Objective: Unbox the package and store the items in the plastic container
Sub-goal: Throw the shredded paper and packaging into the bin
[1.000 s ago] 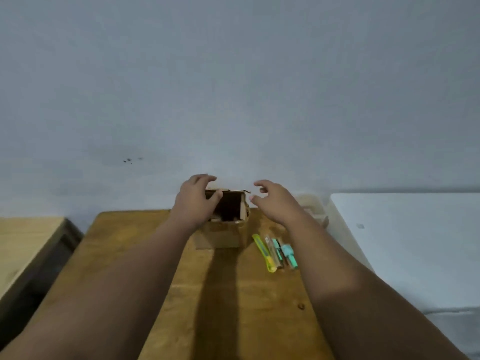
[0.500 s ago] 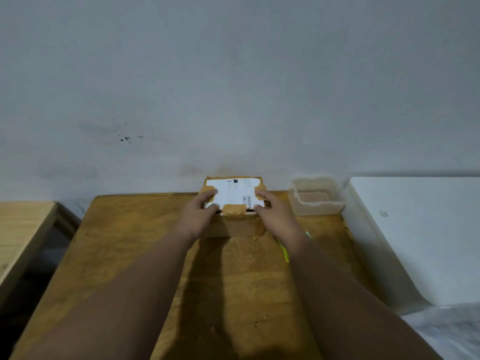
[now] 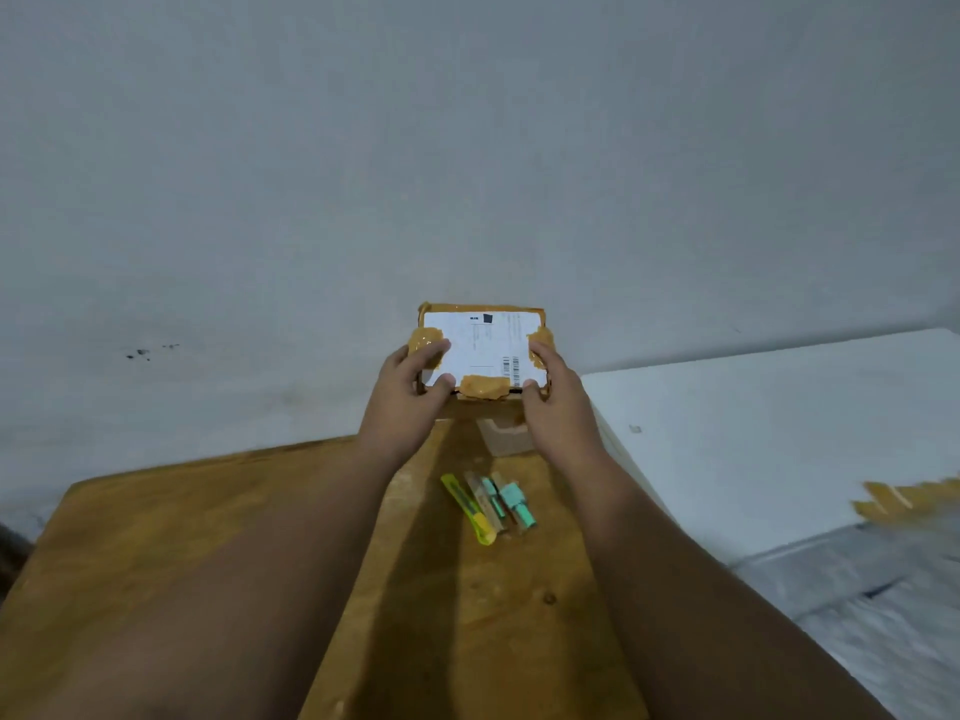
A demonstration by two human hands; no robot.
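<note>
My left hand (image 3: 410, 392) clamped its grip on the left edge of the brown-taped cardboard package with a white shipping label (image 3: 482, 350), held up above the far end of the wooden table (image 3: 156, 537). My right hand (image 3: 553, 392) gripped its right edge, and yellow and teal utility knives (image 3: 488, 504) lay on the table between my forearms.

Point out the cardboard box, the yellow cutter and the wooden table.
cardboard box (image 3: 480, 345), head view, on its white shipping label.
yellow cutter (image 3: 466, 507), head view, mid-body.
wooden table (image 3: 171, 511), head view, bare top at left.
</note>
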